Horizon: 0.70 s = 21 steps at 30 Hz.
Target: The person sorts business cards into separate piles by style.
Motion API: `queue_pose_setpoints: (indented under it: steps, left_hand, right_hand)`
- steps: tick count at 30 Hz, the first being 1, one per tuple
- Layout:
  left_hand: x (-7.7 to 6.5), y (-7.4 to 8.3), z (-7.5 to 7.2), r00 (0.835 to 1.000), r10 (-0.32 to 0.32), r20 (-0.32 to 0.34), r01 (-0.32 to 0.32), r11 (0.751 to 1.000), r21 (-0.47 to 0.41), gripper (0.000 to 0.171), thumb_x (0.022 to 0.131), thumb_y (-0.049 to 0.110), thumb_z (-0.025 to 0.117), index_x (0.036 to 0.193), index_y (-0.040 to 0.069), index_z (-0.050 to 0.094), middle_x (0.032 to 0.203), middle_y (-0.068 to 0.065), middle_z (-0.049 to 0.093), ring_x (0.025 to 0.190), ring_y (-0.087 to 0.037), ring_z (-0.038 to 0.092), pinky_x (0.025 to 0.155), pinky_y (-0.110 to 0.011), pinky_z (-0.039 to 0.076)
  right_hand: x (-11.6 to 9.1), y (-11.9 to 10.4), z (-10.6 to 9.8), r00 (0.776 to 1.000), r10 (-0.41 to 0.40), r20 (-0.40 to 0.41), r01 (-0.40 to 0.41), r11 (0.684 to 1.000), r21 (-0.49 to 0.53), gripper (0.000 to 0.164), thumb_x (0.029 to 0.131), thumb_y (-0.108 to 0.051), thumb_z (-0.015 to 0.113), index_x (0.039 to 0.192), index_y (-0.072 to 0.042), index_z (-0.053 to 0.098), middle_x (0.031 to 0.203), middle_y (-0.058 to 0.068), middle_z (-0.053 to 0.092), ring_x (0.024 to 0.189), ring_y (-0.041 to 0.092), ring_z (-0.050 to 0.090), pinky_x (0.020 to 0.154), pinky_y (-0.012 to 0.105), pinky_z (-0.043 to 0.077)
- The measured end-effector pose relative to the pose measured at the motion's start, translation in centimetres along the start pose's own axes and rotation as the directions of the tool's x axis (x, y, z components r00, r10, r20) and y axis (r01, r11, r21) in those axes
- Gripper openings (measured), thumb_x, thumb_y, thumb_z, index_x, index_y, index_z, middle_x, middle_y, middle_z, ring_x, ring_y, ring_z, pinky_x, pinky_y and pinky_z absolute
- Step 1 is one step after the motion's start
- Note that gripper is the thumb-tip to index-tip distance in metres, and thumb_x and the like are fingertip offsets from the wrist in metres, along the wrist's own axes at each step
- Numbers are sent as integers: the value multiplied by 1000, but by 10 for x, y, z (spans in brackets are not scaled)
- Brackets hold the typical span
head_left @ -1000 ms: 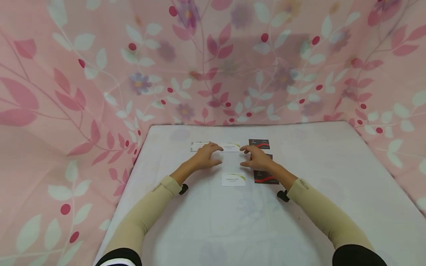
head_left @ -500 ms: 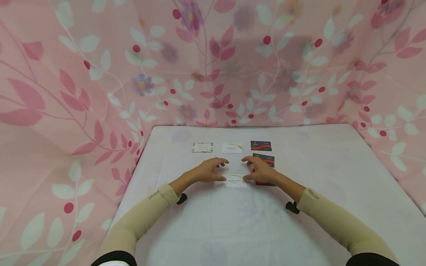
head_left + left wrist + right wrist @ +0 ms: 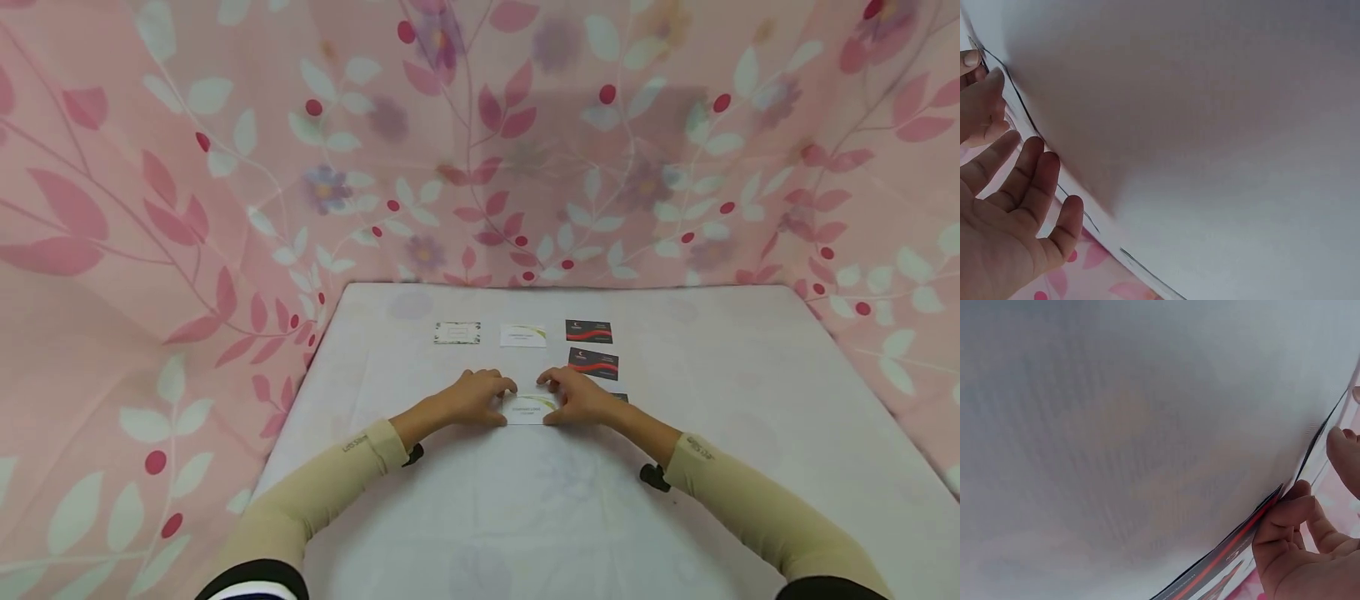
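Both hands are at the white card [image 3: 529,408], mid-counter in the near row: left hand [image 3: 472,398] at its left end, right hand [image 3: 583,398] at its right! Its long axis runs left to right across the white-covered counter [image 3: 480,500], lettering upright to the person, green curve toward the far right corner. The left wrist view offers what the head camera cannot: that hand's palm side, fingers loosely bent, spread and relaxed. On the right, thumb and fingers bend about the card's end; whether they pinch it, one cannot tell. From the head, just a sliver of the near dark card [image 3: 620,397] peeps past the right hand; the right wrist view shows a red-banded dark card close by the fingers. Beyond, the far white card [image 3: 522,336] sits between floral card [image 3: 457,333] and far dark card [image 3: 588,332].
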State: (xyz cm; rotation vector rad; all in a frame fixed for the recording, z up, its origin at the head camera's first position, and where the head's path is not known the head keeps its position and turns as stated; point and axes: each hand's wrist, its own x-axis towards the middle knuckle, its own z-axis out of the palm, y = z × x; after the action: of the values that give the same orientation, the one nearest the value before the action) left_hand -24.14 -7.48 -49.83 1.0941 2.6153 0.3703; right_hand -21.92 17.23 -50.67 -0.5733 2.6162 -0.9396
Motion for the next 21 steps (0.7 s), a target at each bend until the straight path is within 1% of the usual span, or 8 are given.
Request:
queue_pose_setpoints:
  steps: [4, 6, 9, 11, 15, 19, 21]
  left_hand:
    - [2, 3, 2, 1000, -21, -2, 21, 999, 28, 48, 81, 31, 82, 124, 18, 65, 100, 3, 63, 93, -13, 57, 81, -37, 39]
    - [2, 4, 3, 1000, -30, -2, 30, 999, 31, 47, 80, 30, 82, 123, 18, 66, 98, 3, 63, 89, -13, 55, 79, -36, 39]
    - [0, 5, 4, 999, -33, -8, 34, 999, 33, 44, 81, 31, 81, 121, 17, 68, 98, 2, 62, 88, -14, 54, 78, -36, 38]
    - [-1, 4, 5, 999, -32, -19, 33, 999, 36, 43, 81, 31, 82, 119, 17, 69, 99, 1, 62, 89, -14, 53, 78, -36, 38]
    - [-3, 2, 8, 998, -29, -51, 31, 998, 49, 43, 81, 33, 81, 118, 19, 68, 106, 0, 62, 93, -16, 54, 81, -38, 39]
    - [-5, 3, 7, 998, -7, -68, 11, 998, 66, 45, 82, 36, 79, 121, 19, 65, 113, -1, 63, 101, -17, 57, 84, -40, 40]
    - [-6, 2, 5, 997, 7, -81, 0, 996, 85, 46, 84, 38, 77, 123, 19, 63, 114, 0, 64, 103, -15, 59, 85, -39, 40]
  right_hand:
    - [1, -5, 0, 1000, -18, 5, 19, 997, -79, 52, 73, -15, 86, 118, -8, 62, 103, 7, 58, 80, 16, 50, 71, 27, 45]
    - [1, -8, -1, 1000, -9, 14, 10, 995, -101, 48, 73, -13, 86, 116, -9, 63, 102, 6, 58, 82, 16, 50, 73, 28, 44]
    - [1, -9, -2, 1000, -2, 25, 5, 995, -99, 46, 74, -11, 86, 114, -7, 64, 100, 6, 57, 83, 16, 49, 74, 27, 44]
    - [0, -8, -1, 1000, -13, 25, 16, 995, -94, 44, 73, -11, 85, 112, -6, 65, 98, 7, 56, 82, 15, 48, 73, 26, 43]
    - [1, -6, 2, 1000, -22, 16, 24, 995, -95, 41, 74, -11, 85, 107, -7, 63, 98, 7, 54, 81, 14, 48, 72, 25, 43]
    - [1, -8, 3, 999, 5, 41, -2, 997, -75, 40, 79, -10, 82, 108, -10, 55, 98, 4, 55, 80, 14, 50, 71, 27, 44]
    - [2, -8, 2, 999, -1, 45, 4, 997, -71, 37, 83, -11, 78, 109, -11, 52, 95, 3, 56, 78, 14, 51, 69, 28, 44]
